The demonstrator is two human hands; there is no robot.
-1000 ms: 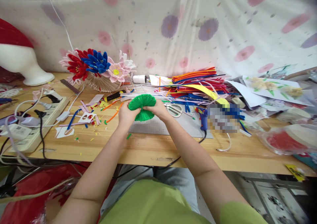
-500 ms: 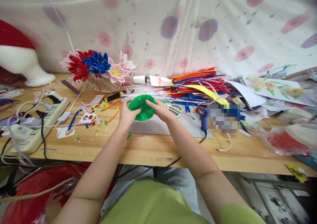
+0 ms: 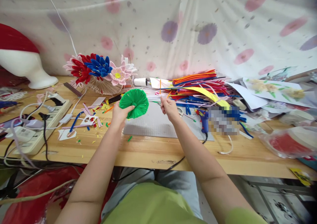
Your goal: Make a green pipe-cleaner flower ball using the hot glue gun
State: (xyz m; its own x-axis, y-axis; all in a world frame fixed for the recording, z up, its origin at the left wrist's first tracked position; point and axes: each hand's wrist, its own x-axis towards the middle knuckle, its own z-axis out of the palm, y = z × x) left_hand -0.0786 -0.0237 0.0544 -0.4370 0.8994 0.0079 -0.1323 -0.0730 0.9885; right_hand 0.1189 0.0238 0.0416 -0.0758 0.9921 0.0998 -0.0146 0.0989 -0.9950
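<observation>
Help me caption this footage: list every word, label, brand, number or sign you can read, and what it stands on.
No text can be read.
White adapter: faint print, too small to read.
Yellow packet: dark marks, too blurred to read.
Pixelated patch: any text there is hidden.

Bright, even light; soft shadows. Outer edges stretched, slightly blurred. Pixelated patch point(image 3: 224, 120) right of centre.
</observation>
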